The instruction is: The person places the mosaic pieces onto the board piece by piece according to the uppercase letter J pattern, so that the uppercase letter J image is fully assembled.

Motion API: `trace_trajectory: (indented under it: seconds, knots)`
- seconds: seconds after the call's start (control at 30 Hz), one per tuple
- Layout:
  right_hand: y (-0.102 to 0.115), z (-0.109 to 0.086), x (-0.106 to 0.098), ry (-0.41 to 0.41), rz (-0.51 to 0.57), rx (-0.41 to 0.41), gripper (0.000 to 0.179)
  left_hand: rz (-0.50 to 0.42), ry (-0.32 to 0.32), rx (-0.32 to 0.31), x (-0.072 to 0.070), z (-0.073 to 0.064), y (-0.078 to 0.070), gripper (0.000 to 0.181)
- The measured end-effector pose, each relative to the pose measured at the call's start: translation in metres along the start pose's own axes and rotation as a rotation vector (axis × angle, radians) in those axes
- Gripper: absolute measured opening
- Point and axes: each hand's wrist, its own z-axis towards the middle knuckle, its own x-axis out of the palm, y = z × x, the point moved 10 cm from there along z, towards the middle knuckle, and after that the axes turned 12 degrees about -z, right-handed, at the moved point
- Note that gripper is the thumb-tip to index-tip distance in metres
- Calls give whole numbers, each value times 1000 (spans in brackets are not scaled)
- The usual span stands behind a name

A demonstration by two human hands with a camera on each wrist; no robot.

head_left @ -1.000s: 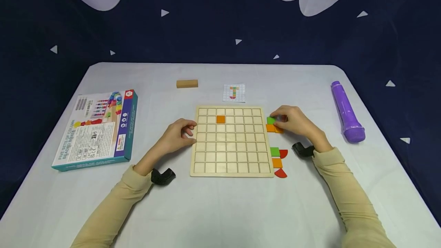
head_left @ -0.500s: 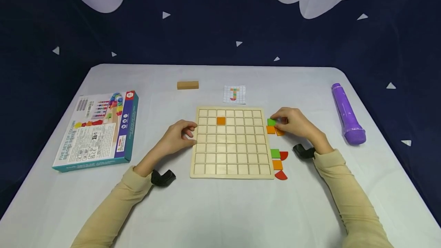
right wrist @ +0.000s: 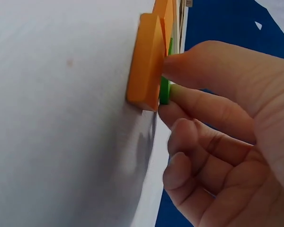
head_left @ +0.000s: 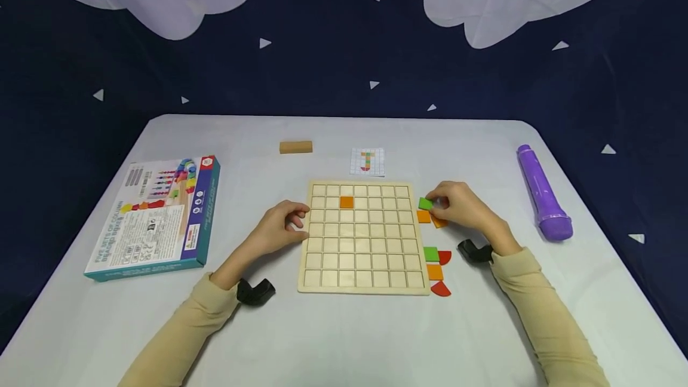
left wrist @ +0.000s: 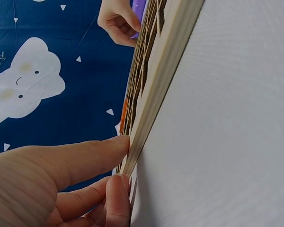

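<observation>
In the head view a pale wooden grid board [head_left: 355, 291] lies mid-table, one orange square tile [head_left: 346, 202] set in its second row. My left hand [head_left: 276, 226] touches the board's left edge with thumb and fingertips, which the left wrist view shows right at the wooden side. Beyond the board's upper right edge, my right hand [head_left: 461, 203] pinches a green square tile [head_left: 425, 203] between thumb and finger. Two orange tiles [head_left: 423, 217] lie directly under that hand; the right wrist view has the nearer orange tile [right wrist: 146, 61] by the thumb, partly hiding the green one.
Along the board's lower right edge lie another green tile [head_left: 431, 254], an orange tile [head_left: 435, 272] and two red quarter-round pieces [head_left: 441, 289]. A pattern card [head_left: 368, 162] and wooden block [head_left: 295, 147] sit behind the board. A toy box [head_left: 153, 217] stands left, a purple microphone [head_left: 544, 193] right.
The green tile at my right hand has turned slightly and now sits tilted in the fingers. The nearby orange tile has shifted a little askew. My left hand stays at the board's edge.
</observation>
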Motion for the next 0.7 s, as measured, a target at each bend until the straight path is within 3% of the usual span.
trace_trajectory:
  seconds: [0.23, 0.7]
  knots:
    - [5, -4, 1, -9, 12, 0, 25, -18, -4, -5, 7, -6, 4, 49]
    - [32, 8, -8, -60, 17, -120, 24, -4, -11, 9, 5, -4, 2, 49]
